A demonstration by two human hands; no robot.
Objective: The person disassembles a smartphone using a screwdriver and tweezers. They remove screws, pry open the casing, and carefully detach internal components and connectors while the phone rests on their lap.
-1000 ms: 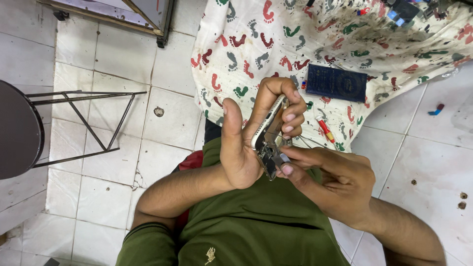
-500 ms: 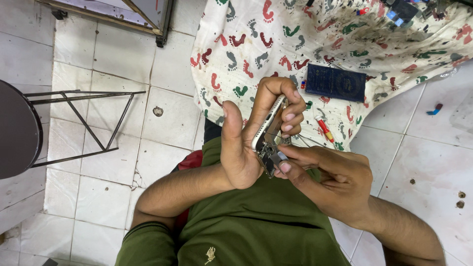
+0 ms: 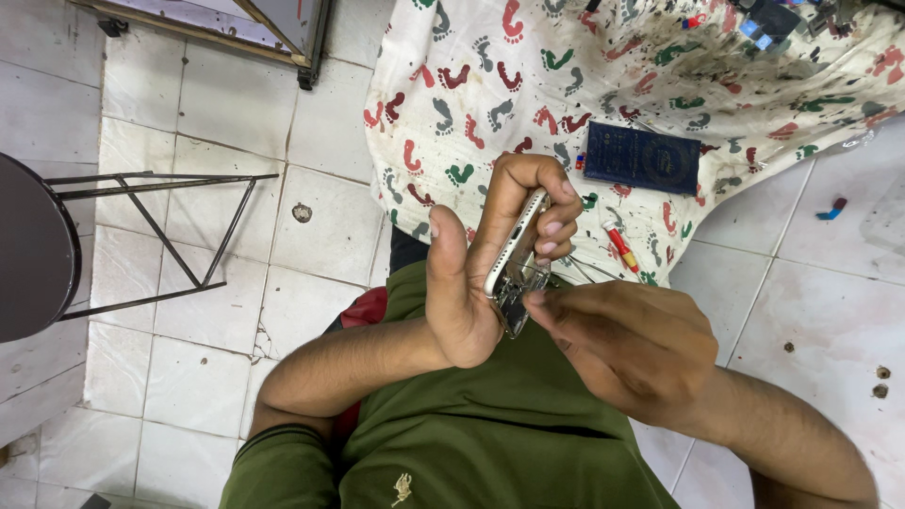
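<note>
Tiled floor [image 3: 189,123], left hand [image 3: 481,273] gripping phone [image 3: 517,253]

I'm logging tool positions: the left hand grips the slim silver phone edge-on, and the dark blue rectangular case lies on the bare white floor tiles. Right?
Not quite. In the head view the dark blue rectangular case lies on the footprint-patterned cloth, not on bare tiles. The left hand does grip the slim silver phone edge-on.

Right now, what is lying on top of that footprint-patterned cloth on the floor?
On the cloth lie a dark blue flat case, a small red-handled tool and small bits at its far edge. The left hand and phone cover part of it.
</note>
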